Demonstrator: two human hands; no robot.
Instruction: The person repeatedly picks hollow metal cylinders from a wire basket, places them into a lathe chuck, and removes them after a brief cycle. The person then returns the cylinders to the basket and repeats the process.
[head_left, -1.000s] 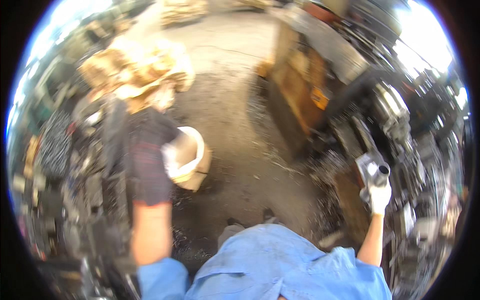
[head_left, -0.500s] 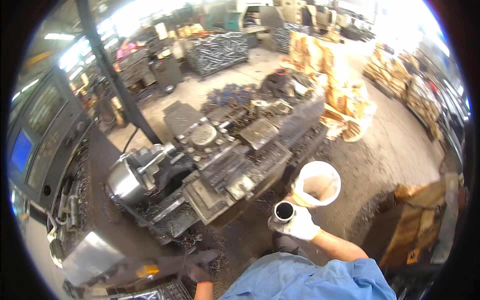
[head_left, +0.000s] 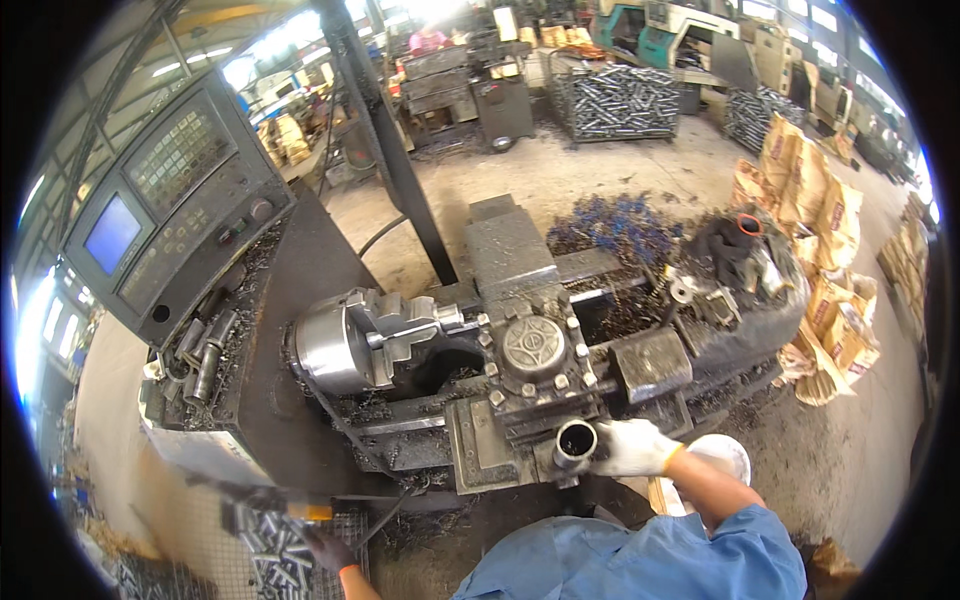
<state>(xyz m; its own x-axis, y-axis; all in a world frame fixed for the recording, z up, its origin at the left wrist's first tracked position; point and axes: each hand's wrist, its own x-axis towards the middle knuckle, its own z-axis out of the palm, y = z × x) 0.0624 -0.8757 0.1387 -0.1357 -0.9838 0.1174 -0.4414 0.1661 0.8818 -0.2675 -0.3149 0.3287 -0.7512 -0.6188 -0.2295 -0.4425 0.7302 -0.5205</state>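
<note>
A short metal tube (head_left: pixel 574 455) with a dark bore stands out in front of the lathe's carriage. My right hand (head_left: pixel 632 448), in a white glove, is closed round its right side. Just beyond it are the lathe's round-topped tool post (head_left: pixel 533 345) and, to the left, the shiny chuck (head_left: pixel 335 345) with stepped jaws. At the lower left, my left hand (head_left: pixel 330 552) wears a dark glove and is beside a pile of small metal cylinders (head_left: pixel 272 545) in a wire basket (head_left: pixel 345 535). Its fingers are too dark and blurred to make out.
A control panel (head_left: pixel 165 190) with a blue screen rises at the left. Loose metal parts (head_left: pixel 208 360) lie on the ledge below it. A white bucket (head_left: pixel 725 458) stands by my right forearm. Chips (head_left: pixel 620 230) lie behind the lathe; brown paper sacks (head_left: pixel 825 290) stand at right.
The view has swung left. My right hand has carried the tube from beside the bucket to the lathe's front. My left hand is now by the basket of cylinders.
</note>
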